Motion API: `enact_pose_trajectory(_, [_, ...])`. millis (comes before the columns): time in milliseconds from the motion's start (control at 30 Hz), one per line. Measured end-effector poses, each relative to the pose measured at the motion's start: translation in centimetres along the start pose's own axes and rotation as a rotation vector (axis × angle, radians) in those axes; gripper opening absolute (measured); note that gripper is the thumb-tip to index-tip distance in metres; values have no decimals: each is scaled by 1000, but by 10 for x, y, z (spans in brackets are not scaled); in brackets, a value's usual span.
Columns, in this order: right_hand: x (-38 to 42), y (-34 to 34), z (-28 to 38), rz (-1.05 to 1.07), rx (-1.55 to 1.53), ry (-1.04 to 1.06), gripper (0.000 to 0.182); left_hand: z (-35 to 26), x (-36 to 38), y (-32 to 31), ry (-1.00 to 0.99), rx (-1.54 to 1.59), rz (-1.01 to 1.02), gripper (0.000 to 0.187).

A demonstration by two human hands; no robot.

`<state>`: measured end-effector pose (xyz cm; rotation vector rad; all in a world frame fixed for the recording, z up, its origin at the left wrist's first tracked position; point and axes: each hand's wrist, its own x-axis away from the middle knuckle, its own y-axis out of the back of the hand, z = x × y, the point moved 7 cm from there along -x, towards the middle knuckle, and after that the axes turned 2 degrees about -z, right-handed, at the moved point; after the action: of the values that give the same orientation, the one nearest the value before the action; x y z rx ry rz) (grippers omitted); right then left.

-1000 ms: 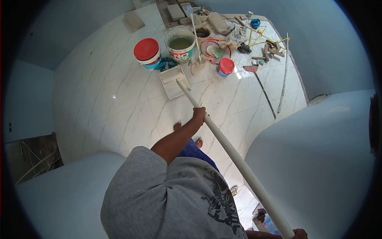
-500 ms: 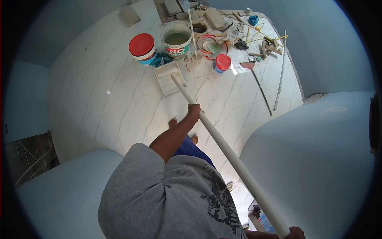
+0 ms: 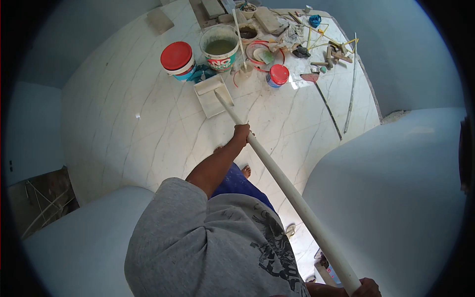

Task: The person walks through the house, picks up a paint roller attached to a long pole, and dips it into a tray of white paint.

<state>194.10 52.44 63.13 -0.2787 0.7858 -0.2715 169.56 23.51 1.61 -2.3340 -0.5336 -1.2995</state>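
Note:
My left hand (image 3: 242, 133) is wrapped round the middle of a long pale pole (image 3: 297, 202). Near the bottom right, my right hand (image 3: 367, 287) grips the same pole close to its lower end. The pole's far end reaches a paint roller (image 3: 210, 86), which rests in a whitish paint tray (image 3: 215, 108) on the floor. Behind the tray stand an open bucket (image 3: 221, 48) of murky liquid and a bucket with a red lid (image 3: 176, 56). A dark cloth (image 3: 202, 74) lies between them.
A small red-lidded tub (image 3: 278, 75) stands right of the tray on the marble-patterned floor (image 3: 148, 106). Beyond it lie a dark-handled tool (image 3: 327, 110), a long thin rod (image 3: 351, 94), wood pieces (image 3: 341, 55) and rubble. Pale blue walls (image 3: 386, 173) rise on both sides.
The view has shifted slightly. My left hand appears a little higher in the picture, still on the pole, and my feet are partly more hidden. The roller remains in the tray.

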Motion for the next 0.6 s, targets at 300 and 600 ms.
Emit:
enact_pose_trajectory(300, [21, 0, -20, -238, 69, 65, 13, 6, -28, 4, -6, 30, 17, 27])
enact_pose_trajectory(600, [59, 41, 2, -259, 147, -23, 15, 5, -23, 7, -78, 77, 34, 31])
